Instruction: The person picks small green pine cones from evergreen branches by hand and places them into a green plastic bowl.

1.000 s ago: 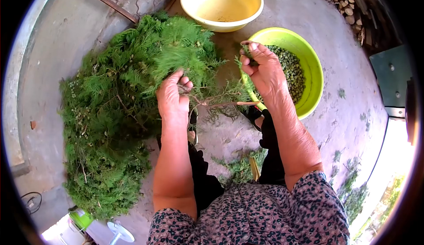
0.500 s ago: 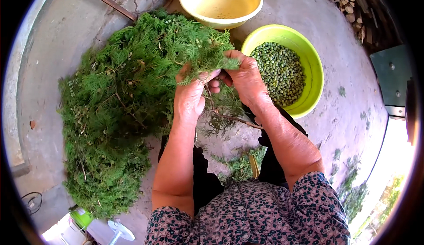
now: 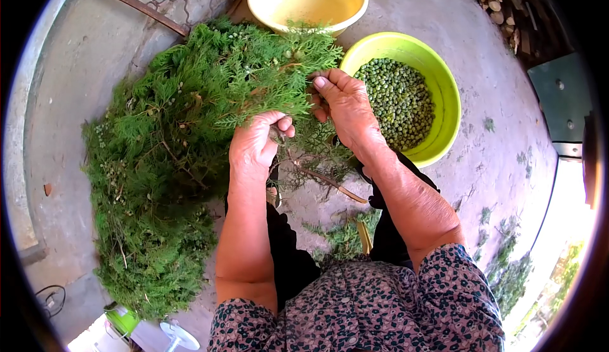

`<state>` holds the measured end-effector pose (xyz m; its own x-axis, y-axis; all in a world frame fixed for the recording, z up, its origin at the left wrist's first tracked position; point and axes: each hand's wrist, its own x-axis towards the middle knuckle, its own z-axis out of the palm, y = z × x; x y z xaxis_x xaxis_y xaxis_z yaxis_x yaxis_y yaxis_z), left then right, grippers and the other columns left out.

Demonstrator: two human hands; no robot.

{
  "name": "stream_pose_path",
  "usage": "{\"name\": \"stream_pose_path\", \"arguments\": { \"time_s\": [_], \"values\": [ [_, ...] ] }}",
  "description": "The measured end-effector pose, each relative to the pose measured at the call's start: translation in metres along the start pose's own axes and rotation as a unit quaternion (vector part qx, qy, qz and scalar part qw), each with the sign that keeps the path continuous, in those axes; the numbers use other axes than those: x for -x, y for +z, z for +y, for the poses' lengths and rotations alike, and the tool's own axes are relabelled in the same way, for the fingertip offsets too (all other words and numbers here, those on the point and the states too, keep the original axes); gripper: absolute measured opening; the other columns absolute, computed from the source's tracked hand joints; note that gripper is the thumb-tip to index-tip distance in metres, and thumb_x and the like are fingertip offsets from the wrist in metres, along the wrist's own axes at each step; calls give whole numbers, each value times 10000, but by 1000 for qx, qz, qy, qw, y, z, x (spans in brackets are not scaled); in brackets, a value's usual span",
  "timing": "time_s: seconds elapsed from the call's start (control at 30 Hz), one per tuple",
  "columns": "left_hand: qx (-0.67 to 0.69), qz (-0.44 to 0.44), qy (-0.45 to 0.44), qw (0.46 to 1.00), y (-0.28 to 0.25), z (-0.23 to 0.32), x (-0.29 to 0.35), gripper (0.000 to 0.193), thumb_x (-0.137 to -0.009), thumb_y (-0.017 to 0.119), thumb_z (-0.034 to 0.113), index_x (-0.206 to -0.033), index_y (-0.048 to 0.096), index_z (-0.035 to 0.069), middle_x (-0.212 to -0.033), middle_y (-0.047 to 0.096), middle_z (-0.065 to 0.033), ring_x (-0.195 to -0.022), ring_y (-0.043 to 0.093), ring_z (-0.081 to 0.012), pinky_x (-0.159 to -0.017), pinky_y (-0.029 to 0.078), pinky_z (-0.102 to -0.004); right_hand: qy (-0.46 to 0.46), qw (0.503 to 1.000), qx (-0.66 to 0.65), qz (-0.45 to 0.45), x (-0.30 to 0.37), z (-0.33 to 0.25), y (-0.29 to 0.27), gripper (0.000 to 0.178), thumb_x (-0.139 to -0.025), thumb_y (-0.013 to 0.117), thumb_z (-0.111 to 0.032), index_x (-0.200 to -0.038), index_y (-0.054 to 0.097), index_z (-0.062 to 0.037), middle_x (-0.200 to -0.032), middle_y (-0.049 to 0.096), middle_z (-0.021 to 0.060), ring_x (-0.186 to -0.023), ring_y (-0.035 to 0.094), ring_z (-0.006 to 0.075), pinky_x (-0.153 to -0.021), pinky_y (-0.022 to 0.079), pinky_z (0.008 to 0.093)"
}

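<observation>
My left hand [image 3: 255,141] is closed, its fingers curled by the lower edge of a leafy green conifer branch [image 3: 273,89]. A small grey-green thing shows inside those fingers, too small to name surely. At the right tips of the same foliage, my right hand [image 3: 347,108] has thumb and forefinger pinched together; what they hold, if anything, is hidden. Small round green cones [image 3: 396,104] fill much of a lime-green basin [image 3: 447,108], just right of my right hand. Below the hands, a bare brown stem [image 3: 327,181] with a pale cut end sticks out.
A big heap of cut conifer branches [image 3: 146,225] spreads on the left. Beyond it stands a pale yellow basin [image 3: 349,16]. Stacked firewood [image 3: 495,3] lies at the far right. Loose green sprigs [image 3: 346,238] lie between my legs and on the concrete floor [image 3: 488,181].
My hands have drawn apart, the left moving down and left, the right slightly left. More of the branch's foliage shows between and above them. The bare stem sits a little lower.
</observation>
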<state>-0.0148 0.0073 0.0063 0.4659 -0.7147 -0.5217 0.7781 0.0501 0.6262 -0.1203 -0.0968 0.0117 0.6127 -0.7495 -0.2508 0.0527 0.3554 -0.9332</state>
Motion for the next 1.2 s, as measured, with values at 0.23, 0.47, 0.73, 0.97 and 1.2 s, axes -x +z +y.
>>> {"name": "stream_pose_path", "arguments": {
  "time_s": [0.23, 0.47, 0.73, 0.97, 1.2],
  "values": [
    [43, 12, -21, 999, -4, 7, -6, 84, -779, 533, -13, -857, 505, -30, -739, 494, -70, -532, 395, -91, -480, 336, -228, 0, 998, -34, -45, -8, -2, -11, 160, -884, 469, -123, -938, 560, -2, -714, 558, 38, -555, 493, 95, -457, 390, 202],
    [111, 36, 35, 993, -21, 28, -7, 150, -842, 554, 178, -904, 501, 52, -704, 508, -63, -416, 302, -73, -378, 255, -205, 40, 972, -231, -19, -18, -19, -42, 165, -891, 444, -111, -941, 547, 7, -789, 560, 67, -670, 545, 147, -587, 456, 251],
    [88, 53, 58, 993, -23, 37, 2, 177, -914, 387, 237, -978, 490, 109, -805, 537, -20, -334, 274, -56, -300, 217, -185, -100, 874, 315, 355, -25, -31, -133, 359, -765, 497, -39, -1121, 543, -36, -1049, 557, 143, -836, 543, 190, -718, 453, 321],
    [196, -153, 122, 961, -43, 32, -1, 160, -885, 388, 143, -1021, 467, 171, -956, 549, -52, -384, 446, -86, -276, 350, -205, -154, 916, 107, 356, -39, -29, -141, 320, -779, 462, -1, -1085, 530, 64, -995, 589, 143, -903, 564, 211, -805, 421, 272],
    [105, -62, 59, 991, -28, 24, 2, 193, -835, 470, 254, -938, 519, 98, -822, 560, -49, -315, 334, -54, -259, 257, -174, -83, 994, 22, 71, -12, -34, -45, 143, -827, 547, -64, -945, 612, -15, -765, 623, 55, -606, 585, 118, -577, 496, 235]
  ]
}}
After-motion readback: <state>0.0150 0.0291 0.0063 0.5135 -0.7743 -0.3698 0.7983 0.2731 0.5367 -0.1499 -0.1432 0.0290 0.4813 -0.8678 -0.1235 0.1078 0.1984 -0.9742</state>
